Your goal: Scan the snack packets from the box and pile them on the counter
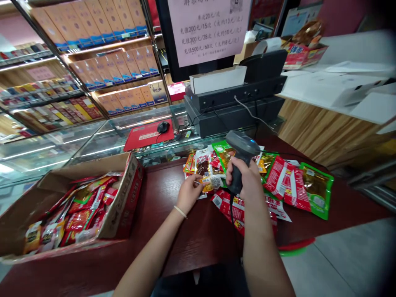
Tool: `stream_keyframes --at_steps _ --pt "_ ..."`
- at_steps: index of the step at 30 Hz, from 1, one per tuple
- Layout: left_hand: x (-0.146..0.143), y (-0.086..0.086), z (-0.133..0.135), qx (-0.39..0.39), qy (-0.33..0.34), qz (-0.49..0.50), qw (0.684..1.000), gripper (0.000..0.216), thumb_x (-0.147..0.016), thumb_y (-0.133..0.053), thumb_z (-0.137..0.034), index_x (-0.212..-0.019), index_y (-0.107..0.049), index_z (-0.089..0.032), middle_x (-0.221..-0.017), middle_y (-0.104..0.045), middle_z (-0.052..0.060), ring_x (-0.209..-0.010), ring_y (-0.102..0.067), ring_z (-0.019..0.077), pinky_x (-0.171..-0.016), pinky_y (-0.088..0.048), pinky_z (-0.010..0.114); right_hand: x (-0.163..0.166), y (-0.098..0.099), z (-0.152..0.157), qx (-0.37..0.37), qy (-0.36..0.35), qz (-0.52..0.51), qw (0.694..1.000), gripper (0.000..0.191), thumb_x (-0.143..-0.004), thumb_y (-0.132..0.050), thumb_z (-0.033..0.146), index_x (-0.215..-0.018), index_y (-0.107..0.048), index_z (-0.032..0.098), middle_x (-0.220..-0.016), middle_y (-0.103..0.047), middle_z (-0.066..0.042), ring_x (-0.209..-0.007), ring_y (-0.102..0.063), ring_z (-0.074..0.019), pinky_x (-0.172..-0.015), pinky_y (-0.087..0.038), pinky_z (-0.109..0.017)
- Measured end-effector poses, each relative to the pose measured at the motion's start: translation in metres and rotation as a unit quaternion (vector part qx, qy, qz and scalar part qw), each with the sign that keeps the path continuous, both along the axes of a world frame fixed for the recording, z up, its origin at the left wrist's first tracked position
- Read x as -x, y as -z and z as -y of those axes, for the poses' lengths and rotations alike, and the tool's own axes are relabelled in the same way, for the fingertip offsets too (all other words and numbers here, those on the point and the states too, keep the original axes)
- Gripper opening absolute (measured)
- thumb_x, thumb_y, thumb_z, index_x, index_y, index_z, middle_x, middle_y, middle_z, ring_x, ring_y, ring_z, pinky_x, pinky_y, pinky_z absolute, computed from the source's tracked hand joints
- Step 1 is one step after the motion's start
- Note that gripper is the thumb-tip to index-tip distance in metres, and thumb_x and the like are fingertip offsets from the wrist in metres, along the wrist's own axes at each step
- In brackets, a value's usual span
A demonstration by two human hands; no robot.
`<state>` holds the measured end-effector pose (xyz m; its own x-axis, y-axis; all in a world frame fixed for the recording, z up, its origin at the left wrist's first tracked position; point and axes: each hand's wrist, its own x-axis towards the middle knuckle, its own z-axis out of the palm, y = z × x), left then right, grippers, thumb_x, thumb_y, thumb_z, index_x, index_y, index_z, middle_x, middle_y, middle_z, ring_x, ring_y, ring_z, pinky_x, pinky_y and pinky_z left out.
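My right hand (246,175) is wrapped round the handle of a black barcode scanner (243,144), held above the snack packets. A small blue light glows on the scanner's top. My left hand (190,192), with a thin band at the wrist, pinches the edge of a small yellow and white snack packet (212,183) on the table. Red, green and gold snack packets (289,183) lie heaped around and to the right of the scanner. Part of the heap is hidden behind my right hand.
An open cardboard box (128,198) of packets stands at left on the dark red table (161,231). Behind are a glass counter (95,140), a mouse (163,127) on a red mat (139,136), and a monitor (171,45). The scanner's cable hangs down over the table.
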<state>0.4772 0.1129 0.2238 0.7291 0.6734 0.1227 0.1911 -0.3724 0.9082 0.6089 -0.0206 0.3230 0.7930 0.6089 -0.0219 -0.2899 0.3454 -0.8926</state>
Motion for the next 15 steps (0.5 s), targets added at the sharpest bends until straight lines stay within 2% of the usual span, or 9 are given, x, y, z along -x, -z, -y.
stream_keyframes --at_steps 3,8,11,15 --pt "0.006 -0.004 0.000 -0.084 0.002 0.012 0.996 0.020 -0.076 -0.071 -0.030 -0.094 -0.070 -0.022 -0.090 -0.067 0.005 -0.076 -0.060 0.0172 -0.073 -0.046 0.028 0.005 0.000 -0.004 -0.001 -0.009 0.007 1.000 0.030 -0.075 -0.071 0.036 -0.096 -0.055 0.022 -0.056 -0.050 0.008 -0.037 -0.046 -0.0102 -0.033 -0.040 -0.022" --pt "0.022 -0.021 0.000 -0.109 0.013 -0.001 0.994 0.019 -0.079 -0.066 -0.020 -0.097 -0.072 -0.023 -0.094 -0.068 0.006 -0.083 -0.062 0.0191 -0.081 -0.048 0.031 0.013 0.003 -0.010 0.014 -0.043 0.017 0.999 0.028 -0.076 -0.071 0.036 -0.096 -0.056 0.023 -0.058 -0.049 0.007 -0.039 -0.044 -0.0096 -0.035 -0.039 -0.022" --pt "0.046 -0.041 0.002 -0.126 0.000 0.008 0.992 0.022 -0.083 -0.062 -0.022 -0.103 -0.071 -0.023 -0.097 -0.069 0.006 -0.085 -0.062 0.0186 -0.081 -0.049 0.030 0.019 0.006 -0.015 0.035 -0.082 0.030 0.996 0.026 -0.074 -0.074 0.037 -0.088 -0.057 0.023 -0.060 -0.050 0.005 -0.040 -0.046 -0.0104 -0.036 -0.040 -0.023" --pt "0.101 -0.079 0.000 -0.131 -0.053 0.044 0.989 0.024 -0.088 -0.057 -0.025 -0.109 -0.069 -0.023 -0.101 -0.071 0.005 -0.089 -0.064 0.0174 -0.079 -0.050 0.027 0.033 0.009 -0.027 0.054 -0.130 0.026 0.990 0.022 -0.076 -0.074 0.037 -0.073 -0.057 0.023 -0.060 -0.049 0.001 -0.042 -0.045 -0.0106 -0.036 -0.039 -0.024"
